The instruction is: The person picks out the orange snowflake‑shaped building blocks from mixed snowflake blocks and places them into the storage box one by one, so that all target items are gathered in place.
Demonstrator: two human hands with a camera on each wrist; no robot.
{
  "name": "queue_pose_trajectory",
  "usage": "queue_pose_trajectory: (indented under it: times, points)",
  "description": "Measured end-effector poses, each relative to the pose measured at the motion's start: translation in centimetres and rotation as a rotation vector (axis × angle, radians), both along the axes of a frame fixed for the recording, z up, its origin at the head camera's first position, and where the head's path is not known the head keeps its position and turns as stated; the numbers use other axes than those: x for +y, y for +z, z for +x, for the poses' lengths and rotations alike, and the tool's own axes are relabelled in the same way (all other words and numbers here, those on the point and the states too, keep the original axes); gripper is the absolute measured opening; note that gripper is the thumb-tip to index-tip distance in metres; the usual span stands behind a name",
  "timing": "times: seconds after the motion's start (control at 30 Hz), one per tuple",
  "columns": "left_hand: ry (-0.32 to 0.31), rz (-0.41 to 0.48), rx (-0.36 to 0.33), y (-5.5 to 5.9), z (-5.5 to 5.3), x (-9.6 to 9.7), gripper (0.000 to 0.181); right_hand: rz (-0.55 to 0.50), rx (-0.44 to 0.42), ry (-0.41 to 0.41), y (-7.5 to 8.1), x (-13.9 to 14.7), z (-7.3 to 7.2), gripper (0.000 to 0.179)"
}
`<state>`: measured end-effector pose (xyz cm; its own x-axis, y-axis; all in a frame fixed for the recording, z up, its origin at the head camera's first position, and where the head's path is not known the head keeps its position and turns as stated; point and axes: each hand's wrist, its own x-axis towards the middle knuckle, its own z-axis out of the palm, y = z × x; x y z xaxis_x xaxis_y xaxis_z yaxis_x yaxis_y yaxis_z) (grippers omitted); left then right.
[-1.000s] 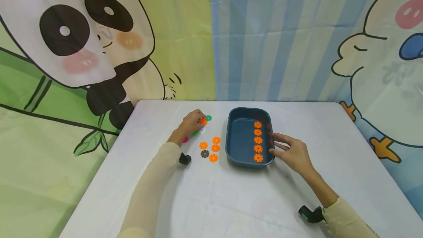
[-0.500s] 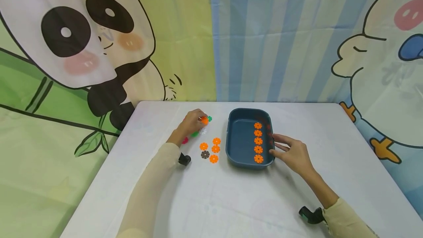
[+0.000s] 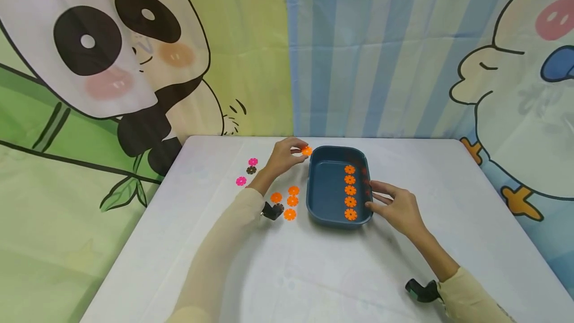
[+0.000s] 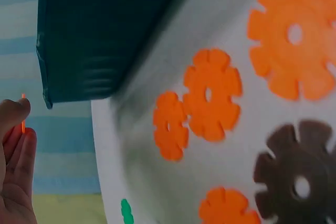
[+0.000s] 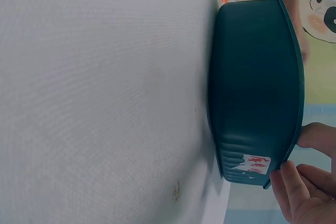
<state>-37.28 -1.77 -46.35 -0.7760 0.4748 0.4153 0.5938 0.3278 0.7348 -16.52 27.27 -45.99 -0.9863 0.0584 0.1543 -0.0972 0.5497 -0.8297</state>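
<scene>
Listing our stock, biggest first. Backdrop (image 3: 367,49): 1 pc., printed cloth, behind the table. Table (image 3: 332,263): 1 pc., white cover. L sleeve (image 3: 215,258): 1 pc., cream, reaching across the table's L side. Tray (image 3: 326,188): 1 pc., dk. blue, upright on the table.

R hand (image 3: 399,209): holds the tray by its R rim w/ thumb & fingertips. Risk, we'd judge: a tug or push there slides or tips the tray, & the row inside loses its line.

L hand (image 3: 282,157): narrow, pinching 1 held disc (image 3: 307,151), orange, near the tray's far L corner. Whether it touches the rim we can't tell from these angles. Risk: thin pc., little to grip; a knock on the rim could flick it loose.

L wrist cam (image 3: 271,211): 1 pc., blk., overlapping a near brown disc (image 4: 283,182) in the head view. Risk: a low sweep could drag it.

Discs, notched: row of 5 orange (image 3: 350,190), in the tray along its R wall; 4 loose orange (image 3: 292,201), between L sleeve & tray; pink, 2 pcs. (image 3: 241,181), farther L; far brown disc (image 3: 251,170), close by the upper pink one; green disc (image 4: 127,211), 1 pc., seen in the L wrist view.
</scene>
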Motion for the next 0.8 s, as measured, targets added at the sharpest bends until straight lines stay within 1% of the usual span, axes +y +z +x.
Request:
queue_pose_trajectory:
  times: [0.07, 0.13, 0.17, 0.23, 0.3, 0.47, 0.53, 0.6, 0.8]
  points:
    - [-0.014, 0.03, -0.007, 0.2, 0.1, 1.1, 0.03, -0.001, -0.002, -0.003, 0.0, 0.0, 0.0, 0.061]
    - [-0.025, 0.031, -0.011, 0.4, 0.2, 2.1, 0.03, 0.003, 0.0, -0.003, -0.1, 0.0, 0.0, 0.06]
    - [-0.026, 0.017, -0.018, 0.5, 0.3, 2.6, 0.031, 0.005, 0.002, -0.003, -0.1, 0.0, 0.0, 0.06]
    - [-0.028, -0.029, -0.028, 0.7, 0.5, 3.5, 0.03, 0.007, 0.001, -0.005, -0.1, 0.0, 0.0, 0.06]
    - [-0.033, -0.082, -0.021, 0.6, 0.6, 4.3, 0.03, 0.002, -0.003, -0.004, -0.1, 0.0, 0.0, 0.06]
    - [-0.064, -0.185, -0.022, -0.1, 0.4, 6.1, 0.031, -0.032, -0.008, 0.004, -0.3, 0.1, 0.0, 0.061]
    - [-0.074, -0.233, -0.022, -0.2, 0.3, 6.7, 0.031, -0.04, -0.006, 0.009, -0.2, 0.1, -0.1, 0.062]
    - [-0.084, -0.294, -0.001, -0.3, 0.2, 7.3, 0.031, -0.038, -0.004, 0.007, -0.2, 0.1, -0.1, 0.062]
    - [-0.115, -0.522, 0.126, -0.2, -0.2, 9.1, 0.032, -0.039, 0.001, 0.004, -0.1, 0.1, -0.1, 0.062]
